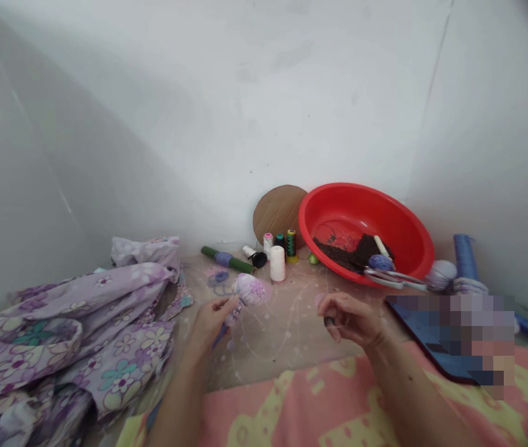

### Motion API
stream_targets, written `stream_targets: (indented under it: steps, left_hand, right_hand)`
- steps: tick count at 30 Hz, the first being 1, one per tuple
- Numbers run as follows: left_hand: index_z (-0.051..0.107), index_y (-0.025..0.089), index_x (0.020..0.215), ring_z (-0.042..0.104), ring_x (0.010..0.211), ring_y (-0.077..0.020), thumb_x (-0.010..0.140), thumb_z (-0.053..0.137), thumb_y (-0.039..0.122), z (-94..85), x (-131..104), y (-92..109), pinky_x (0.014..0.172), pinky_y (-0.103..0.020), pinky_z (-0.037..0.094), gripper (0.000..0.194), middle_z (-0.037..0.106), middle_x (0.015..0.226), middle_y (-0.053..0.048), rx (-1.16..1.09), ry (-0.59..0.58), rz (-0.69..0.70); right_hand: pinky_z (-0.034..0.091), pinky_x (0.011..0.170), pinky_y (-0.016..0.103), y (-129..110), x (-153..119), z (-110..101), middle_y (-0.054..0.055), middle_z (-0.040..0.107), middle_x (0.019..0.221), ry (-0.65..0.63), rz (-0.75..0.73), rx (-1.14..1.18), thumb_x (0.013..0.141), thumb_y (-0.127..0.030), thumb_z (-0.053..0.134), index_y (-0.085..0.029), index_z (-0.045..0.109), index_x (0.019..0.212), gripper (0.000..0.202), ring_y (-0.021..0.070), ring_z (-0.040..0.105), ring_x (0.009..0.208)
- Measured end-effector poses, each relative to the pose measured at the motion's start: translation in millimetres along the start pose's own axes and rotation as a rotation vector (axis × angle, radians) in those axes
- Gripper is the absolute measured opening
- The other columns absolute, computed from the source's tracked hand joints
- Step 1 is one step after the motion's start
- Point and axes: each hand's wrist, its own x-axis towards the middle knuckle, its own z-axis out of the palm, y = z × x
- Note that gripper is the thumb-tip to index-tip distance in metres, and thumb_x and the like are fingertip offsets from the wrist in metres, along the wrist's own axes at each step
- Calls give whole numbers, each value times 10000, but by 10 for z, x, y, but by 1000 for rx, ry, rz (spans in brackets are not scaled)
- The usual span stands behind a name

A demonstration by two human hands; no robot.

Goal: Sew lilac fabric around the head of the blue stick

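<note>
Floral cloth bundle [250, 289] sits near the white thread cone [277, 264], its gathered neck pinched in your left hand [217, 315]. It looks light and soft; hold it there. Your right hand's [353, 315] curled grip can't be read.

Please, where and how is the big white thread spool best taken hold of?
Probably around the middle of the big white spool, coming from the near side: it stands upright with straight-looking sides, its front is unblocked, and smaller spools stand close behind it.
</note>
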Motion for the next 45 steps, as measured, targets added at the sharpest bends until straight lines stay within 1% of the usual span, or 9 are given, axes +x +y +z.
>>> stream_targets:
  steps: [3,6,10,14,19,25,30,36,45]
  left_hand:
    - [633,113,746,426,412,-77,627,509,568,15,22,-6,362,-173,315,487,526,558,-5,148,33,27]
    - [623,121,708,417,391,-75,620,502,580,23,49,-36,352,-174,292,483,522,539,2,218,45,61]
    - [617,124,693,416,379,-78,617,505,568,25,68,-67,350,-176,277,464,523,528,3,271,65,92]
    - [608,126,663,414,383,-85,617,506,561,39,75,-90,369,-181,272,449,498,497,15,344,82,117]
    - [645,138,788,492,525,-133,608,526,528,83,28,-82,456,-193,305,446,558,552,0,461,121,161]
    - [652,212,896,561,715,-175,631,536,489,154,-67,-13,573,-218,336,400,653,761,-16,689,32,215]
    - [628,242,959,571,756,-196,624,567,476,248,-127,40,585,-238,325,413,663,833,-25,809,-16,230]
    - [599,282,995,581,825,-199,663,512,532,322,-180,66,641,-242,333,424,659,898,-26,940,-12,278]
    - [563,276,1013,570,863,-181,727,498,417,378,-256,88,694,-240,348,325,641,933,-32,1046,-37,401]
  right_hand:
    - [146,311,184,-5,43,26,57,596,514,-108,27,20,737,-484,371,-121,565,824,420,34,280,242]
    - [247,311,191,49,110,52,60,617,572,-57,68,-26,775,-490,343,-115,561,907,454,70,390,285]
    - [340,392,220,143,223,60,74,622,599,225,116,-329,798,-474,309,-108,594,845,466,108,483,392]
    - [368,556,267,152,286,55,93,631,649,535,28,-959,787,-346,382,-144,627,635,352,176,558,625]
    - [353,696,330,138,297,81,76,627,892,746,-155,-1261,757,-273,450,-197,662,796,228,227,533,825]
    - [376,762,341,226,352,270,57,621,890,666,-479,-1010,760,-270,451,-209,641,812,206,202,538,866]
    - [379,808,347,228,346,512,71,566,997,561,-627,-902,776,-271,453,-209,601,931,223,208,485,965]
    - [362,796,356,106,303,765,71,507,1027,466,-663,-960,766,-228,478,-223,572,989,242,215,433,959]
    - [322,823,350,46,330,976,63,512,1013,484,-594,-1077,727,-169,525,-220,613,847,157,215,396,982]
